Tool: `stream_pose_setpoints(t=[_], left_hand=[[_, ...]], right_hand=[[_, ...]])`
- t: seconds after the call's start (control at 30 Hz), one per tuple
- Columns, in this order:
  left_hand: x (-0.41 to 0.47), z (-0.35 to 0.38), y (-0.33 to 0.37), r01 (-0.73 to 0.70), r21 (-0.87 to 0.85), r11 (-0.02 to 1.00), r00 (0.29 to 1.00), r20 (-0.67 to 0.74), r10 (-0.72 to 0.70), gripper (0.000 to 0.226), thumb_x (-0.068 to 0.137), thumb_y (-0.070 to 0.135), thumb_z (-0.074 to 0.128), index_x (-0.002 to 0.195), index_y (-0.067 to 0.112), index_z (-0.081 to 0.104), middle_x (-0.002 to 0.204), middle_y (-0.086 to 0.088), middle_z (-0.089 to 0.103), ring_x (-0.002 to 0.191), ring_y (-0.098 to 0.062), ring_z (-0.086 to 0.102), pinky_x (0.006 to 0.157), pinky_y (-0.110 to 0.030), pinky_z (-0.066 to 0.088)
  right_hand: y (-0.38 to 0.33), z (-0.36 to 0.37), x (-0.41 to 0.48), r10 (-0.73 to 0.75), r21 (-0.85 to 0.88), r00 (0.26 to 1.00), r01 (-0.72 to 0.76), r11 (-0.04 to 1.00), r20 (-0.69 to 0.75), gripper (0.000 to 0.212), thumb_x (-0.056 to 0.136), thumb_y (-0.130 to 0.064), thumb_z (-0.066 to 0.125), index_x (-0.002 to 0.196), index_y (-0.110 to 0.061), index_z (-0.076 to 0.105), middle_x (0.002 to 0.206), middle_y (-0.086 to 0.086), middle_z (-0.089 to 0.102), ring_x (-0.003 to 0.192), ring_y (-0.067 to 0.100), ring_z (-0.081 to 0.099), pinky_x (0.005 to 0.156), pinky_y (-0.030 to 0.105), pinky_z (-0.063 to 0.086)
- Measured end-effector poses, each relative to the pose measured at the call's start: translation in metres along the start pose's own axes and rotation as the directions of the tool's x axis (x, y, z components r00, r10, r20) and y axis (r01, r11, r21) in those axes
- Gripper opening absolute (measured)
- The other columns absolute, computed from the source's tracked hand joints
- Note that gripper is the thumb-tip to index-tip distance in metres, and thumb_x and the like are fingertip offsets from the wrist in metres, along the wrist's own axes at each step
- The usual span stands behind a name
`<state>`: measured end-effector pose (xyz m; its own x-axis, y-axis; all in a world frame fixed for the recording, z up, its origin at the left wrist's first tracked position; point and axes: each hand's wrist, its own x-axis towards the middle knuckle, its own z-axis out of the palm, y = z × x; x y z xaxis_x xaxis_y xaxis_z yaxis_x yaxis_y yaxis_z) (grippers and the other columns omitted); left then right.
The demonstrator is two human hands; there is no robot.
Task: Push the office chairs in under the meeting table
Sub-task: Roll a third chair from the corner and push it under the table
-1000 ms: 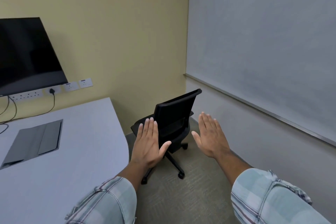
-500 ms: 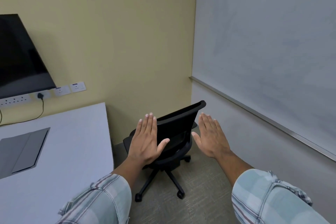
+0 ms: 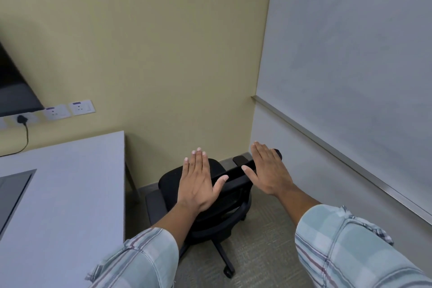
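Observation:
A black office chair point(image 3: 231, 203) on castors stands on the carpet to the right of the grey meeting table point(image 3: 70, 194), its seat facing the table's end and its backrest towards me. My left hand point(image 3: 198, 182) is flat and open, palm down, over the left part of the backrest top. My right hand point(image 3: 268, 170) is also flat and open over the right end of the backrest. Whether either palm touches the backrest I cannot tell. Neither hand holds anything.
The yellow wall point(image 3: 163, 54) with sockets point(image 3: 70, 110) is close behind the chair. A whiteboard point(image 3: 350, 54) fills the right wall. A dark screen point(image 3: 14, 91) hangs at left. A grey cable flap point(image 3: 11, 194) is set in the table. Carpet floor point(image 3: 264, 252) lies between chair and right wall.
The view has come nearer and turned right; the chair now looks closer and lower. Both hands stay flat and open and now lie over the backrest top.

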<state>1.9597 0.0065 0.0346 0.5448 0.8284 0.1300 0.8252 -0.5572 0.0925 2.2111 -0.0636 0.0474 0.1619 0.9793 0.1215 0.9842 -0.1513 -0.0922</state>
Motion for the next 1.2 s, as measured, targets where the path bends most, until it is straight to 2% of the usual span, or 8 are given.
stream_pose_setpoints(t=[0.17, 0.3, 0.37, 0.43, 0.6, 0.83, 1.07, 1.2], left_hand=[[0.018, 0.026, 0.008, 0.054, -0.03, 0.998, 0.989, 0.141, -0.049, 0.11, 0.101, 0.087, 0.007, 0.173, 0.004, -0.005, 0.184, -0.016, -0.004, 0.171, -0.028, -0.006, 0.139, -0.05, -0.002], [0.029, 0.033, 0.01, 0.157, -0.047, 0.986, 0.955, 0.261, -0.14, 0.113, 0.097, 0.092, 0.013, 0.173, 0.008, 0.02, 0.177, -0.01, 0.035, 0.165, -0.028, 0.03, 0.132, -0.051, 0.03], [0.029, 0.032, 0.01, 0.164, 0.005, 0.987, 0.96, 0.228, -0.161, 0.111, 0.096, 0.092, 0.013, 0.17, 0.012, 0.033, 0.156, -0.007, 0.063, 0.145, -0.028, 0.057, 0.109, -0.049, 0.051], [0.027, 0.032, 0.009, 0.181, 0.058, 0.982, 0.962, 0.196, -0.189, 0.108, 0.094, 0.093, 0.011, 0.159, 0.016, 0.05, 0.122, -0.003, 0.076, 0.115, -0.028, 0.071, 0.083, -0.046, 0.052], [0.028, 0.034, 0.015, 0.243, 0.087, 0.966, 0.956, 0.145, -0.254, 0.094, 0.088, 0.099, 0.007, 0.103, 0.027, 0.066, 0.081, 0.008, 0.068, 0.079, -0.019, 0.068, 0.069, -0.04, 0.053], [0.031, 0.033, 0.026, 0.356, 0.107, 0.928, 0.923, 0.117, -0.367, 0.123, 0.079, 0.104, -0.006, 0.131, 0.023, 0.071, 0.106, 0.004, 0.081, 0.099, -0.02, 0.075, 0.083, -0.042, 0.062], [0.038, 0.03, 0.041, 0.425, 0.102, 0.899, 0.9, 0.061, -0.432, 0.127, 0.078, 0.103, -0.01, 0.14, 0.025, 0.068, 0.109, 0.003, 0.082, 0.103, -0.021, 0.076, 0.082, -0.039, 0.058], [0.04, 0.029, 0.037, 0.462, 0.108, 0.88, 0.882, 0.047, -0.469, 0.127, 0.08, 0.102, -0.009, 0.155, 0.026, 0.06, 0.121, 0.004, 0.082, 0.112, -0.021, 0.075, 0.09, -0.041, 0.057]], right_hand=[[0.026, 0.023, 0.03, -0.083, -0.008, 0.991, 0.084, 0.996, 0.106, 0.094, 0.109, -0.073, 0.027, 0.175, -0.01, 0.006, 0.185, 0.012, 0.008, 0.171, 0.028, 0.005, 0.139, 0.049, 0.006], [0.056, 0.04, 0.051, -0.162, -0.006, 0.977, 0.164, 0.986, 0.136, 0.105, 0.098, -0.083, 0.014, 0.173, -0.01, 0.022, 0.181, 0.011, 0.027, 0.168, 0.026, 0.022, 0.138, 0.047, 0.01], [0.062, 0.042, 0.061, -0.221, -0.025, 0.968, 0.225, 0.974, 0.117, 0.106, 0.095, -0.085, 0.013, 0.166, -0.01, 0.039, 0.168, 0.011, 0.05, 0.158, 0.027, 0.041, 0.135, 0.047, 0.018], [0.064, 0.041, 0.075, -0.31, -0.023, 0.938, 0.317, 0.948, 0.157, 0.104, 0.095, -0.085, 0.015, 0.158, -0.011, 0.052, 0.15, 0.01, 0.066, 0.143, 0.027, 0.056, 0.132, 0.047, 0.027], [0.07, 0.04, 0.102, -0.493, 0.049, 0.847, 0.494, 0.868, 0.2, 0.082, 0.1, -0.082, 0.024, 0.122, -0.018, 0.069, 0.109, -0.001, 0.075, 0.103, 0.023, 0.068, 0.123, 0.048, 0.04], [0.08, 0.046, 0.119, -0.584, 0.095, 0.799, 0.576, 0.812, 0.144, 0.076, 0.101, -0.084, 0.026, 0.105, -0.02, 0.067, 0.094, -0.003, 0.071, 0.093, 0.024, 0.068, 0.121, 0.047, 0.043], [0.085, 0.054, 0.147, -0.657, 0.118, 0.745, 0.646, 0.754, 0.113, 0.067, 0.1, -0.084, 0.027, 0.085, -0.025, 0.055, 0.08, -0.008, 0.061, 0.077, 0.023, 0.058, 0.1, 0.049, 0.053], [0.076, 0.055, 0.161, -0.699, 0.124, 0.71, 0.688, 0.715, 0.092, 0.065, 0.1, -0.084, 0.024, 0.082, -0.028, 0.049, 0.077, -0.01, 0.054, 0.075, 0.021, 0.054, 0.082, 0.042, 0.046]])
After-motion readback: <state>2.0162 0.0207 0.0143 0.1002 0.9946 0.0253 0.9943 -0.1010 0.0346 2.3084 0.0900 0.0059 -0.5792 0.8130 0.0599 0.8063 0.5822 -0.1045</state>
